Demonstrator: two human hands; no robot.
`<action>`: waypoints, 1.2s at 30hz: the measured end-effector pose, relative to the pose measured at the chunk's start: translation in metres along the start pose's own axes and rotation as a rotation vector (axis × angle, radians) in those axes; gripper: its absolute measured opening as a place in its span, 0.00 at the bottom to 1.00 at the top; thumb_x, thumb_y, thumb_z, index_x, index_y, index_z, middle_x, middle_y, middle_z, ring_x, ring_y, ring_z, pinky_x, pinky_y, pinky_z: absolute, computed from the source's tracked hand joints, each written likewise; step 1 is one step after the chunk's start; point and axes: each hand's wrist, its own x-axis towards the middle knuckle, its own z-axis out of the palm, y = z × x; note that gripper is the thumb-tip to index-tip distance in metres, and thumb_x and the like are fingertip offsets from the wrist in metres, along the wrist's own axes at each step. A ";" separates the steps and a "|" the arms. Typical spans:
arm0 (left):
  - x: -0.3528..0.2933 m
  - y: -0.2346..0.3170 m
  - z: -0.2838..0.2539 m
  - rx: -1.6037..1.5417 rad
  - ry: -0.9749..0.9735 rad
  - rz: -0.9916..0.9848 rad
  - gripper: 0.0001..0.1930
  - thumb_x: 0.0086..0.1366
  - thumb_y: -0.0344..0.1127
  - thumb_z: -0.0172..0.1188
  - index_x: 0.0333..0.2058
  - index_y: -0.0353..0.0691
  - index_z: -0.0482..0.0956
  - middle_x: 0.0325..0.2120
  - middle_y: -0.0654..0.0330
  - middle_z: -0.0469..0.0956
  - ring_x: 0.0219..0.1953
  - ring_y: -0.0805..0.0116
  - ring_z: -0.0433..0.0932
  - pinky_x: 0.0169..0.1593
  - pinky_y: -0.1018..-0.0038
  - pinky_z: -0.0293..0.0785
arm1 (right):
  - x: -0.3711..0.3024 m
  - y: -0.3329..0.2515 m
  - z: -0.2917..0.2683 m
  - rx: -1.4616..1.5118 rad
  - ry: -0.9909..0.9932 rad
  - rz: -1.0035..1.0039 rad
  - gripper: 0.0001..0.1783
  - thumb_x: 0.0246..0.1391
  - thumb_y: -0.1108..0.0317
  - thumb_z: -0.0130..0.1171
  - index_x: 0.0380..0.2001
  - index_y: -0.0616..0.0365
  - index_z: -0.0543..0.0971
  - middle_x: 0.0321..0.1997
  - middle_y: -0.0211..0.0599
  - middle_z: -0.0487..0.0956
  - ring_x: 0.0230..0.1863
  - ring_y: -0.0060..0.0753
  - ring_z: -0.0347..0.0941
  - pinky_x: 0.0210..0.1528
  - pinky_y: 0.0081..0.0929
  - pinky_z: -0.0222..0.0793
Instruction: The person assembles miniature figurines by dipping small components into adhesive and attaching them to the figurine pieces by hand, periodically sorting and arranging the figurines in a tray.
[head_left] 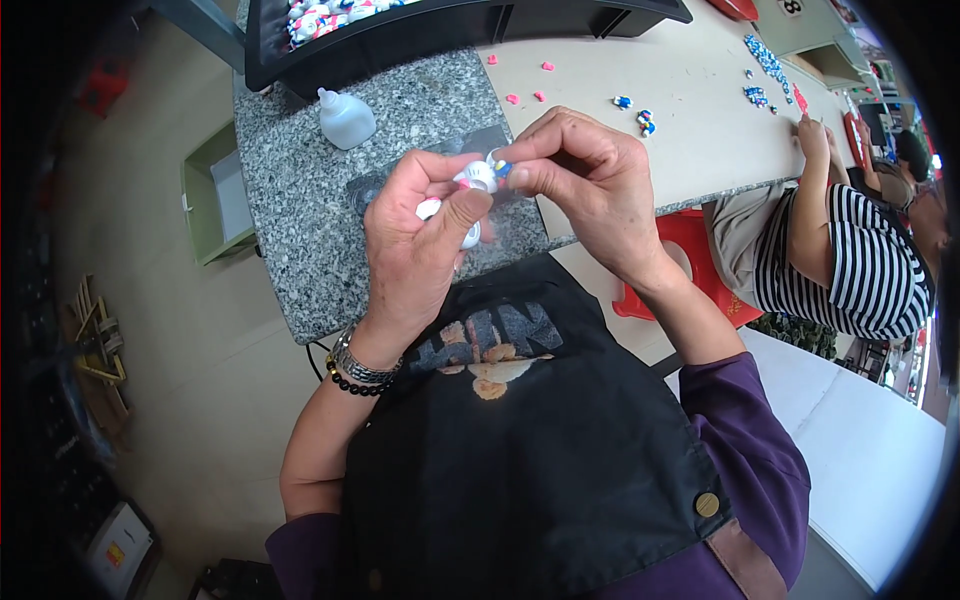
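Head camera looks down on the left hand (425, 235) wrapped around a small white moulded plastic figure (476, 177), thumb across its front, while the right hand (585, 175) pinches a tiny blue bead-like piece (503, 168) against the figure's top. Both hands hover just above the speckled grey granite slab (300, 210), near a small translucent squeeze bottle (345, 117). That blue piece sits only at the right fingertips, so a slight twist could drop it, or seat it crooked.
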 end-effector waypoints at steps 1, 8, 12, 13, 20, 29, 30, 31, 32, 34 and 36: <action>0.000 0.001 0.001 0.147 0.024 0.068 0.11 0.65 0.32 0.62 0.42 0.33 0.74 0.26 0.62 0.78 0.25 0.82 0.75 0.25 0.85 0.69 | -0.001 -0.001 0.000 -0.001 0.002 -0.005 0.05 0.48 0.77 0.66 0.31 0.65 0.82 0.27 0.34 0.79 0.29 0.23 0.75 0.32 0.20 0.72; 0.005 0.013 0.002 0.442 0.020 0.178 0.07 0.60 0.25 0.63 0.37 0.31 0.77 0.25 0.61 0.79 0.27 0.81 0.77 0.30 0.82 0.73 | -0.001 -0.006 -0.001 -0.192 -0.014 -0.137 0.06 0.45 0.77 0.68 0.25 0.65 0.79 0.24 0.34 0.74 0.27 0.25 0.72 0.28 0.22 0.65; 0.015 0.024 0.004 0.436 -0.001 0.273 0.08 0.60 0.25 0.64 0.37 0.30 0.77 0.26 0.60 0.80 0.27 0.81 0.77 0.31 0.82 0.73 | 0.007 -0.010 -0.007 -0.166 -0.010 -0.166 0.06 0.45 0.76 0.68 0.27 0.63 0.80 0.25 0.33 0.75 0.28 0.25 0.72 0.29 0.22 0.68; 0.020 0.033 0.004 0.433 -0.025 0.267 0.08 0.60 0.25 0.64 0.37 0.30 0.77 0.27 0.61 0.80 0.27 0.81 0.77 0.31 0.81 0.73 | 0.012 -0.014 -0.011 -0.176 -0.027 -0.182 0.08 0.45 0.76 0.68 0.31 0.63 0.81 0.28 0.34 0.77 0.29 0.24 0.73 0.30 0.21 0.69; 0.092 0.104 -0.040 1.004 0.206 0.430 0.11 0.63 0.36 0.61 0.40 0.35 0.80 0.26 0.61 0.80 0.26 0.77 0.76 0.32 0.76 0.72 | 0.031 0.020 -0.104 -0.584 0.275 0.144 0.16 0.49 0.72 0.65 0.44 0.56 0.82 0.34 0.32 0.80 0.28 0.22 0.74 0.33 0.20 0.70; 0.178 0.138 -0.110 1.738 -0.016 0.195 0.12 0.56 0.37 0.64 0.32 0.32 0.79 0.22 0.48 0.76 0.25 0.57 0.77 0.30 0.65 0.68 | 0.000 0.063 -0.140 -0.850 0.196 0.262 0.10 0.50 0.71 0.64 0.37 0.61 0.81 0.36 0.43 0.79 0.37 0.41 0.77 0.42 0.34 0.72; 0.179 0.139 -0.106 1.735 -0.025 0.199 0.12 0.56 0.37 0.64 0.32 0.32 0.79 0.22 0.48 0.76 0.25 0.57 0.77 0.30 0.65 0.68 | -0.002 0.063 -0.140 -0.854 0.201 0.268 0.10 0.50 0.71 0.64 0.37 0.61 0.81 0.36 0.43 0.79 0.37 0.41 0.77 0.42 0.34 0.72; 0.180 0.140 -0.103 1.733 -0.060 0.127 0.12 0.54 0.36 0.65 0.30 0.32 0.79 0.21 0.48 0.76 0.24 0.60 0.77 0.29 0.65 0.67 | -0.005 0.062 -0.140 -0.836 0.218 0.250 0.11 0.49 0.70 0.64 0.37 0.61 0.81 0.36 0.43 0.79 0.36 0.41 0.77 0.41 0.34 0.73; 0.181 0.141 -0.100 1.729 -0.094 0.054 0.12 0.52 0.35 0.67 0.29 0.31 0.78 0.20 0.48 0.75 0.23 0.62 0.76 0.28 0.65 0.66 | -0.007 0.062 -0.140 -0.818 0.235 0.232 0.11 0.49 0.70 0.65 0.37 0.61 0.81 0.35 0.42 0.79 0.36 0.40 0.77 0.41 0.34 0.73; 0.181 0.146 -0.094 1.706 -0.080 -0.018 0.12 0.50 0.34 0.68 0.28 0.30 0.78 0.19 0.50 0.75 0.22 0.66 0.76 0.26 0.66 0.66 | -0.008 0.053 -0.133 -0.838 0.206 0.276 0.12 0.49 0.69 0.65 0.37 0.61 0.80 0.35 0.43 0.79 0.35 0.42 0.77 0.41 0.34 0.73; 0.178 0.152 -0.091 1.709 -0.090 -0.083 0.12 0.49 0.34 0.68 0.28 0.30 0.78 0.19 0.52 0.76 0.21 0.67 0.75 0.25 0.67 0.66 | -0.010 0.051 -0.127 -0.856 0.172 0.318 0.12 0.49 0.69 0.65 0.37 0.61 0.79 0.35 0.43 0.78 0.35 0.43 0.78 0.40 0.35 0.73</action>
